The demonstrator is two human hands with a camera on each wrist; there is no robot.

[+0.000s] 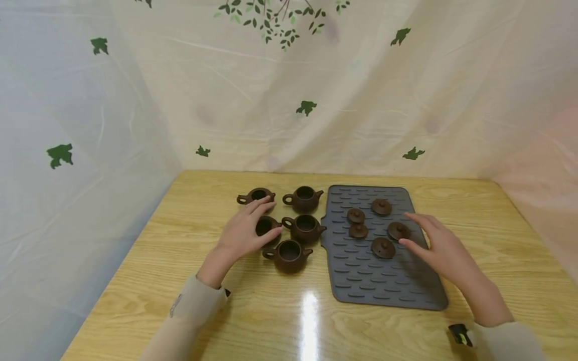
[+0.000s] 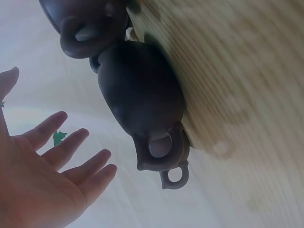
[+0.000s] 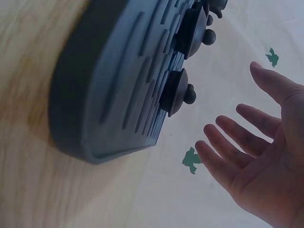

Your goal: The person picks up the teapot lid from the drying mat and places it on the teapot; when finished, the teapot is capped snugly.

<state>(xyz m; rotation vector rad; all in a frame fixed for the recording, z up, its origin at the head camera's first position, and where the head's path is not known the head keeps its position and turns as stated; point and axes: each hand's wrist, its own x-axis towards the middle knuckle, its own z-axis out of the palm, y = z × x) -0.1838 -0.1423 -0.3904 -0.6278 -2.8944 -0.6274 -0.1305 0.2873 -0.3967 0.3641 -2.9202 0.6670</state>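
My left hand hovers over the left-hand teapots with its fingers spread and nothing in its grasp. Beneath it, a lidless brown teapot is partly hidden; another teapot shows just beyond the fingertips. To the right stand more lidless teapots, one at the front, one in the middle and one at the back. My right hand is held, fingers loosely extended, above the right edge of a grey mat. Its thumb and fingertips are near a brown lid; the left wrist view shows teapot handles.
Several other knobbed lids, such as a front one and a back one, lie on the ridged mat. A wooden table bears everything. Behind it hangs a pale curtain with green leaf and bird prints.
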